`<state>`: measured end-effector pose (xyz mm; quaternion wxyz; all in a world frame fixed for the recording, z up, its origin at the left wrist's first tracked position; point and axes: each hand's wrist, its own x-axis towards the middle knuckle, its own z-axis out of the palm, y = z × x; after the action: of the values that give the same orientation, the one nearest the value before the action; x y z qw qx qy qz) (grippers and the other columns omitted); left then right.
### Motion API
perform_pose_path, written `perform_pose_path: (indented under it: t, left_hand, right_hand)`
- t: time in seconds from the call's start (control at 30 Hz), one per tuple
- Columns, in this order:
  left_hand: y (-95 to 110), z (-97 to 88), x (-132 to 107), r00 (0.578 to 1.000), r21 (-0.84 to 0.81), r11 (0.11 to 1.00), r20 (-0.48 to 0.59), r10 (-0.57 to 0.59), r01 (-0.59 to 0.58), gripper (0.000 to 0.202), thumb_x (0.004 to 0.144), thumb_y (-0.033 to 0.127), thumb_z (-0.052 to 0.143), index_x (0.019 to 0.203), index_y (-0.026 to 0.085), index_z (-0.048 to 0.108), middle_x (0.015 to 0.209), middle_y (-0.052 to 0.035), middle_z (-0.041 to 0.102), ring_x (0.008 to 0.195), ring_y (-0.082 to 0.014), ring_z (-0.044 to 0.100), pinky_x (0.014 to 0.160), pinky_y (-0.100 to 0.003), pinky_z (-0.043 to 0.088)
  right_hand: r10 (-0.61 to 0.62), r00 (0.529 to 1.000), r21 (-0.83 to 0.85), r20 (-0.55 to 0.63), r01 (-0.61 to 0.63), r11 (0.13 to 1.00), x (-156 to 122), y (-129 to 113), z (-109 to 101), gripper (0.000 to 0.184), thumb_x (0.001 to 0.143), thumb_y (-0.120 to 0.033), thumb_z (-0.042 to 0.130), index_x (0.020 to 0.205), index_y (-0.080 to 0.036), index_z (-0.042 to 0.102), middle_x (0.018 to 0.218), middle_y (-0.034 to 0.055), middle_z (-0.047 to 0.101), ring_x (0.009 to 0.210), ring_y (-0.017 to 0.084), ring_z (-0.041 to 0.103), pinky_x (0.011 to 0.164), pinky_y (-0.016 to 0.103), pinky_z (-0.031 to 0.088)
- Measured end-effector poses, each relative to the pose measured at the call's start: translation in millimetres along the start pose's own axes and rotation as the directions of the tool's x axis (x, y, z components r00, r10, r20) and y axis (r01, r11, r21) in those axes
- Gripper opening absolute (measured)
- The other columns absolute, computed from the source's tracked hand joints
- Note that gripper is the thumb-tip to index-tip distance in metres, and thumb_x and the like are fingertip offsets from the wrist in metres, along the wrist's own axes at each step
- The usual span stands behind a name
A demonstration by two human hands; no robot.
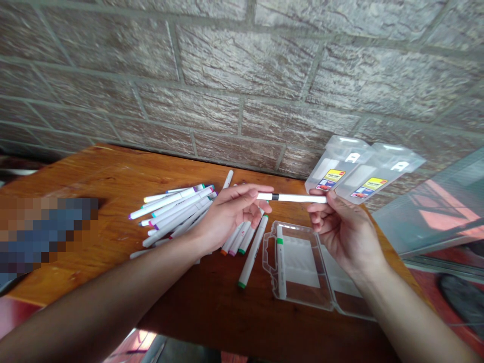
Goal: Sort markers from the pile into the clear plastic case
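Observation:
A white marker with a black band (298, 198) is held level above the table, between both hands. My left hand (236, 206) pinches its left end, and my right hand (340, 227) pinches the right end. Below my right hand lies an open clear plastic case (302, 300), with a green-banded marker (281, 267) along its left side. Beneath and left of my left hand is a pile of white markers (177, 204) with coloured ends, partly hidden by my forearm. One green-ended marker (253, 254) lies between the pile and the case.
Two closed clear plastic cases (336, 161) with yellow and blue labels lean against the stone-block wall (242, 75). A blurred-out dark blue item (49, 237) rests at the left of the wooden table (113, 176). A glass panel (434, 222) stands beyond the table's right edge.

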<state>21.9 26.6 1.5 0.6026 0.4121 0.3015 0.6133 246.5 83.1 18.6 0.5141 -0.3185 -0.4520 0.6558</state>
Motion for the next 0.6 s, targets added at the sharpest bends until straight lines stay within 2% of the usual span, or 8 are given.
perform_pose_path:
  t: [0.27,0.47,0.6]
  left_hand:
    - [-2.8,-3.0,0.4,0.996,0.016,0.999,0.087,0.031,-0.033,0.03,0.096,0.03,0.068,0.121,0.016,0.076,0.092,-0.0094,0.077,0.061,-0.0102,0.062,0.061,-0.024,0.049]
    - [-4.5,-2.7,-0.7,0.988,0.094,0.995,0.151,0.031,-0.045,0.035,0.098,0.032,0.067,0.13,0.02,0.073,0.103,-0.0109,0.078,0.065,-0.0094,0.063,0.066,-0.024,0.051]
    - [-3.3,-2.0,-2.0,0.982,0.219,0.972,0.182,0.044,-0.084,0.041,0.099,0.034,0.064,0.139,0.023,0.067,0.113,-0.0123,0.079,0.066,-0.0079,0.061,0.066,-0.022,0.05]
  right_hand:
    - [0.007,1.0,0.052,-0.031,-0.006,0.999,2.5,0.0,0.3,0.031,0.068,-0.036,0.093,0.087,-0.014,0.081,0.066,0.0025,0.078,0.046,0.008,0.063,0.04,0.011,0.054]
    - [0.068,0.989,0.11,-0.13,-0.054,0.993,6.1,1.6,-2.0,0.014,0.088,-0.025,0.075,0.087,-0.011,0.079,0.063,0.0044,0.077,0.046,0.008,0.064,0.041,0.012,0.054]
    - [0.133,0.972,0.133,-0.192,-0.109,0.985,7.5,0.6,0.4,0.019,0.093,-0.025,0.072,0.078,-0.013,0.075,0.06,0.0045,0.076,0.043,0.009,0.062,0.039,0.012,0.053]
